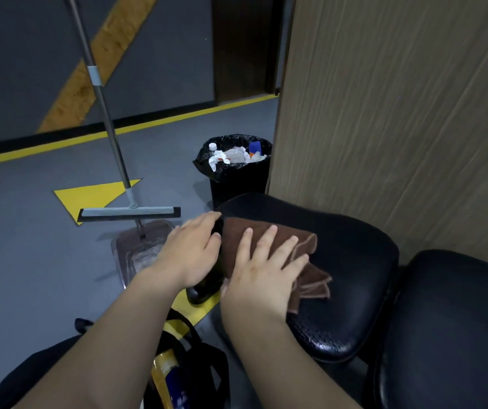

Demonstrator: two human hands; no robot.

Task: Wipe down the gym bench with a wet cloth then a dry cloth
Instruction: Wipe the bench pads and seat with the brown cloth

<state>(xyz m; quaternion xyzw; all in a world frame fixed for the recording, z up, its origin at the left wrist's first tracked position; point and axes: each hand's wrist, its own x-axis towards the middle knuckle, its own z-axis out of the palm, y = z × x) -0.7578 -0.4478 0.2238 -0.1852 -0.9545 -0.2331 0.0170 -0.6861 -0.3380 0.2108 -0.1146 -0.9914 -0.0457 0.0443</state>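
Observation:
A black padded bench seat (352,249) stands against a wooden panel, with a second black pad (455,320) to its right. A folded brown cloth (290,240) lies on the near-left part of the first seat. My right hand (263,273) lies flat on the cloth with its fingers spread, pressing it onto the pad. My left hand (192,249) curls over the seat's left edge, beside the cloth and touching the pad. Whether the cloth is wet or dry cannot be told.
A black bin (236,178) full of rubbish stands just behind the seat. A floor squeegee (130,212) on a long pole stands to the left, with a clear dustpan (139,249) below it. A black and yellow bag (183,364) lies by my arms. The wooden panel (399,113) rises on the right.

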